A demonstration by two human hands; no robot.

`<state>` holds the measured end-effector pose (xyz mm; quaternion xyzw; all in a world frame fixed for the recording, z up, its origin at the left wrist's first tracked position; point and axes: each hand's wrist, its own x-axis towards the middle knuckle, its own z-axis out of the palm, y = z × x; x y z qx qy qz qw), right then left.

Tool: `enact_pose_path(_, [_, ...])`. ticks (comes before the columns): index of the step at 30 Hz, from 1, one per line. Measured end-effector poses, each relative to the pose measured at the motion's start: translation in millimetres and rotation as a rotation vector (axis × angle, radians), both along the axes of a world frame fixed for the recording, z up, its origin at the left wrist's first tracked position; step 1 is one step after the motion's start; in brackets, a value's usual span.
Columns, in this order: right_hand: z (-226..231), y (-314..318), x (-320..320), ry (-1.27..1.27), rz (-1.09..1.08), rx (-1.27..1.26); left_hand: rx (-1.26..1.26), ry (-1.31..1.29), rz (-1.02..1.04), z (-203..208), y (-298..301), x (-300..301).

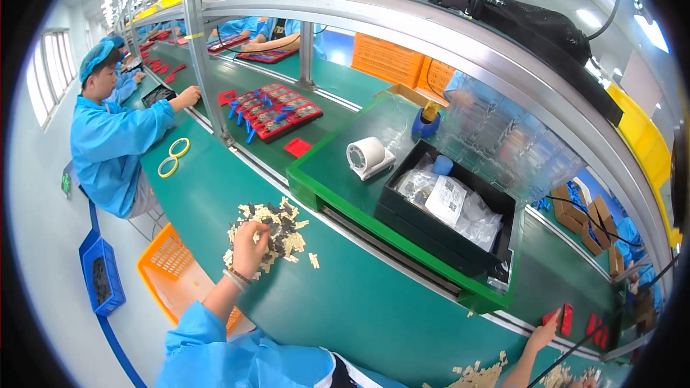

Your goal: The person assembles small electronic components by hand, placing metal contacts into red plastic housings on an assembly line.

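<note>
My left hand (249, 250) reaches into a pile of small cream and dark grey flat pieces (287, 224) on the green tabletop. Its fingers are bent together, and whatever lies between them is hidden. Far to the right, my right hand (543, 335) is stretched out to the conveyor belt, fingers pinched at a small red plastic piece (551, 315). Another red piece (567, 319) lies just beyond it. Below that arm, a second heap of cream pieces (480, 373) spreads over the table.
A green raised stand (305, 188) carries a black box (431, 233) of bagged parts and a white tape roll (366, 154). Behind it sits a red tray (277, 111) with blue-handled pieces. An orange basket (169, 262) stands at left, near a seated co-worker (115, 129).
</note>
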<state>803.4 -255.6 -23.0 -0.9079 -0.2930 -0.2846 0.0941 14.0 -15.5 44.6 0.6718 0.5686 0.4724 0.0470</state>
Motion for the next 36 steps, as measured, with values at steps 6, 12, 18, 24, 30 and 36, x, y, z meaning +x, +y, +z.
enact_pose_path(6, [38,-20,-150,0.022,0.359,0.369,-0.164,-0.354,-0.087,-4,15,-14])
enact_pose_path(12, [49,-20,-364,-0.043,0.862,0.167,-0.212,-0.748,-0.349,-5,22,-18])
enact_pose_path(18, [45,17,-512,0.191,1.257,0.154,-0.384,-0.920,-0.684,14,6,1])
enact_pose_path(24, [34,19,-528,0.338,1.317,-0.004,-0.574,-0.573,-0.831,21,-27,24])
enact_pose_path(30, [29,21,-522,0.648,1.331,0.017,-0.470,-0.067,-0.922,5,-52,60])
enact_pose_path(36, [37,42,-510,0.780,1.129,0.419,-0.139,0.191,-1.036,-15,-80,78])
